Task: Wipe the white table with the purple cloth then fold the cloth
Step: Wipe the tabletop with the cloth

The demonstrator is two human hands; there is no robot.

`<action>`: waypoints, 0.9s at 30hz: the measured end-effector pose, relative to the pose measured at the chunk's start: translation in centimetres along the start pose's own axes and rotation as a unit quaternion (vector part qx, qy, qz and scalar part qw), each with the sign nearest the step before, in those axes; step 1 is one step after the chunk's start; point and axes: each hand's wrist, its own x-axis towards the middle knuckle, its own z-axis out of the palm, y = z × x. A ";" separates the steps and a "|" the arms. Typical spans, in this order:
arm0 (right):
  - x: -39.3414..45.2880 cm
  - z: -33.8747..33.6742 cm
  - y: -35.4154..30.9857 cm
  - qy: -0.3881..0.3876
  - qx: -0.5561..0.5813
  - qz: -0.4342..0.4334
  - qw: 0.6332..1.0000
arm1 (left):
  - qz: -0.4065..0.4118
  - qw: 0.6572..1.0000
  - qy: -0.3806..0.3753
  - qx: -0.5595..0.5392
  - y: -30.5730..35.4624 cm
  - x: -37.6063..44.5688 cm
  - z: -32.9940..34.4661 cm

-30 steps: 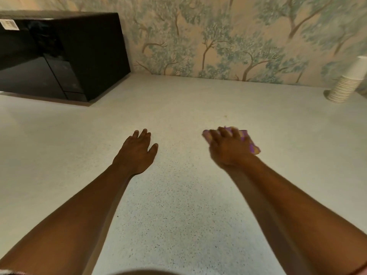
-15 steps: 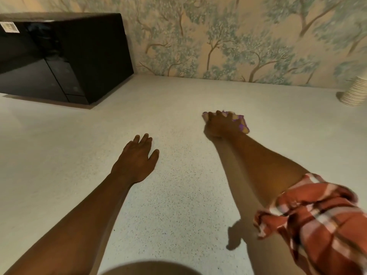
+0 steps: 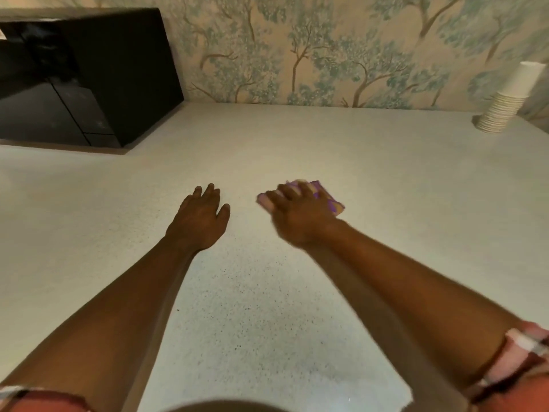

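The white speckled table (image 3: 267, 307) fills most of the view. My right hand (image 3: 297, 217) presses flat on a small bunched purple cloth (image 3: 334, 203) near the middle of the table; only the cloth's far and right edges show past my fingers. My left hand (image 3: 200, 220) rests palm down on the bare tabletop just left of it, fingers together, holding nothing. A narrow strip of table separates the two hands.
A black microwave (image 3: 89, 75) stands at the back left against the tree-patterned wall (image 3: 312, 49). A tilted stack of white paper cups (image 3: 505, 102) stands at the back right. A plaid sleeve (image 3: 523, 364) shows at the lower right.
My right hand pushed the cloth away across the table, then drew it back toward me. My left hand stayed where it was.
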 end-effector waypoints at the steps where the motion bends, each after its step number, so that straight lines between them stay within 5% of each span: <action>1: -0.8 -0.7 2.2 -0.004 0.010 0.052 0.999 | 0.002 1.000 -0.006 0.000 -0.1 0.0 0.0; 3: -2.5 -2.3 6.5 -0.003 0.032 0.165 0.986 | 0.007 1.000 -0.012 0.003 -0.1 0.0 -0.1; 7: -5.9 -2.3 9.4 0.029 0.004 0.250 0.968 | 0.011 1.000 -0.013 0.013 0.1 -0.2 -0.3; 13: -6.6 -1.2 2.0 -0.024 0.019 0.381 0.924 | 0.036 0.998 0.001 0.042 0.3 -0.4 -0.2; 17: -6.2 -0.5 -6.0 -0.024 0.059 0.359 0.931 | 0.035 0.999 0.005 0.018 0.4 -0.5 -0.3; 20: -5.0 0.4 -10.4 -0.026 0.060 0.263 0.963 | 0.047 0.998 0.013 0.040 0.1 -0.4 0.1; 24: -3.4 -0.3 -10.5 -0.024 0.063 0.140 0.988 | 0.050 0.998 0.014 0.046 0.1 -0.6 -0.1; 27: -3.3 -1.0 -7.4 0.016 0.011 0.168 0.986 | 0.055 0.998 0.009 0.038 0.1 -1.0 -0.4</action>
